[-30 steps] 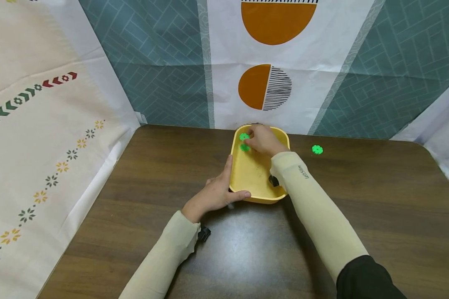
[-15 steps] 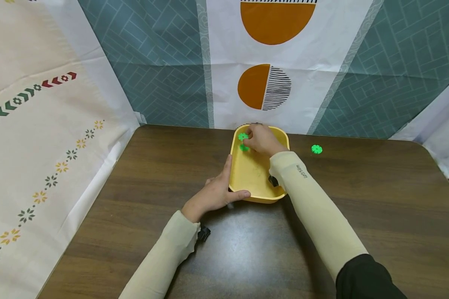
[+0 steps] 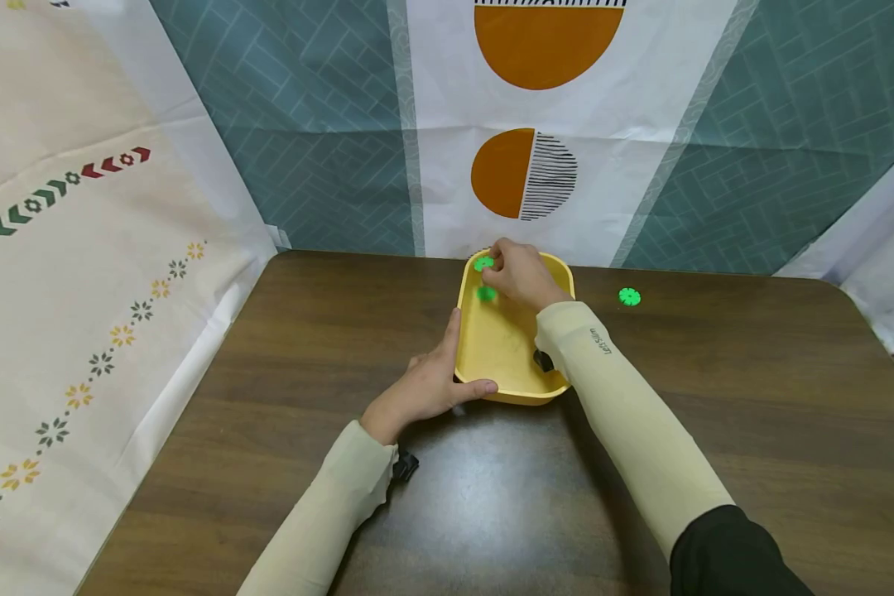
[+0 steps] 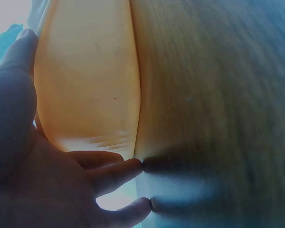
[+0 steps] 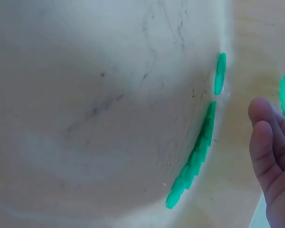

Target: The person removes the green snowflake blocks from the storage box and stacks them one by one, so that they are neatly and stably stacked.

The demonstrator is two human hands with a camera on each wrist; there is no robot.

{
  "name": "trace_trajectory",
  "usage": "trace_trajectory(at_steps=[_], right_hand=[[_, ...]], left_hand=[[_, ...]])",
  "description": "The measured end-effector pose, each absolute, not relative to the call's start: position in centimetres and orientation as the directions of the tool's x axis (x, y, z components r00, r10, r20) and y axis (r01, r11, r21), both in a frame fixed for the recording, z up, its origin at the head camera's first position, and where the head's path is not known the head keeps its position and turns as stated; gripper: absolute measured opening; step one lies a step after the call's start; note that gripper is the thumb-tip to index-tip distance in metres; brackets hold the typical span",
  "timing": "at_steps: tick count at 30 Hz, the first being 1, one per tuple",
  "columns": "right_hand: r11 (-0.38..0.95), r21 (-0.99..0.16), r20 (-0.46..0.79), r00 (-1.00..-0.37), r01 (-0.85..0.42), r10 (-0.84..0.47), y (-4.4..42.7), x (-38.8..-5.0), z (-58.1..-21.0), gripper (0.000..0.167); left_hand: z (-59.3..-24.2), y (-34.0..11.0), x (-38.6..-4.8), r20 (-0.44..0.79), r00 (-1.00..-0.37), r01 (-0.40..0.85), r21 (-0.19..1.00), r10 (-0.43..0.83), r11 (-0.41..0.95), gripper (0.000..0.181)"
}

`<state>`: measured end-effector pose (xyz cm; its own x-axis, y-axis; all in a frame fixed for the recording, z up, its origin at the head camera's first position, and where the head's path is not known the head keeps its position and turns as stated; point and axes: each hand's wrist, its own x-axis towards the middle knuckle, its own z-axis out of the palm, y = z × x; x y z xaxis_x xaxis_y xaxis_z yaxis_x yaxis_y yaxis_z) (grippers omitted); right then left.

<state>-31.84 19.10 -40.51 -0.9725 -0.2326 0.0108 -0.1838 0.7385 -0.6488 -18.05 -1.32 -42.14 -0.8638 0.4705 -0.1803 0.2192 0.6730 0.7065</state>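
A yellow plastic basin (image 3: pixel 502 339) stands near the far edge of the table. My left hand (image 3: pixel 425 382) rests against its near left corner, thumb along the front and fingers along the left side. In the left wrist view, some fingertips (image 4: pixel 135 165) touch the table. My right hand (image 3: pixel 521 275) is over the far part of the basin and pinches a green flower-edged disc (image 3: pixel 483 263) at the far left rim. Below it, another green piece (image 3: pixel 486 294) shows inside. In the right wrist view, a row of green discs (image 5: pixel 192 164) leans along the basin wall.
A loose green disc (image 3: pixel 629 296) lies on the brown wooden table (image 3: pixel 715 389), right of the basin. A patterned cloth (image 3: pixel 343 165) hangs behind the table's far edge, and a pale printed cloth (image 3: pixel 82 273) covers the left side.
My right hand has lifted slightly toward the far rim, and the green disc in its fingers has risen with it. The left hand keeps its place at the basin corner.
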Motion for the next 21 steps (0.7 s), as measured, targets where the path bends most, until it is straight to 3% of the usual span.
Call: trace_trajectory(at_steps=[21], right_hand=[[0.671,-0.714,0.039,-0.969,-0.198,-0.245,19.12,-31.52,-40.48,0.033]], left_hand=[[-42.28,-1.27,-18.08,-0.181,-0.866,0.216,0.706,0.467,0.675,0.120]])
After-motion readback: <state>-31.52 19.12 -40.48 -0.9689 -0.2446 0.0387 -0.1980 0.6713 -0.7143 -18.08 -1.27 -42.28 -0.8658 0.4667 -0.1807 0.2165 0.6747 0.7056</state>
